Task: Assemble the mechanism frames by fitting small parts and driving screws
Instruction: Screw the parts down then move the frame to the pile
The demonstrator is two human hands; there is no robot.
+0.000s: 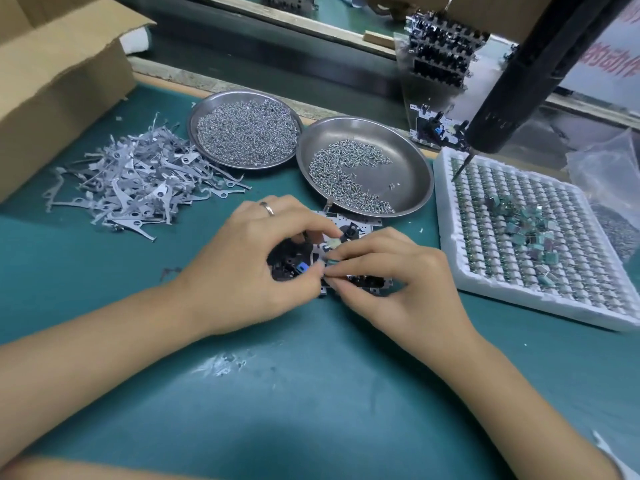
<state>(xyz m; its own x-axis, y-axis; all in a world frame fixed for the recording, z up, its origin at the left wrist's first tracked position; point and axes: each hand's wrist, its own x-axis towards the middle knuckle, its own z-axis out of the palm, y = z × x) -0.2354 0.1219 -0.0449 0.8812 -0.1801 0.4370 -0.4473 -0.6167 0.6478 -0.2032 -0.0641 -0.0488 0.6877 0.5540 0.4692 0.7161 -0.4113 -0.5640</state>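
Both hands meet, left hand point(242, 268) and right hand point(398, 282) with fingertips curled, pinching together

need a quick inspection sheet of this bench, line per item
surface: green mat, scuffed white in the middle
job's things: frame under both hands; two metal dishes of screws; pile of flat levers; white tray of small parts
clutter: cardboard box; plastic bag
grippers: left hand and right hand pinch a small part on the frame
cables: nothing seen
surroundings: hanging screwdriver; stacked frames
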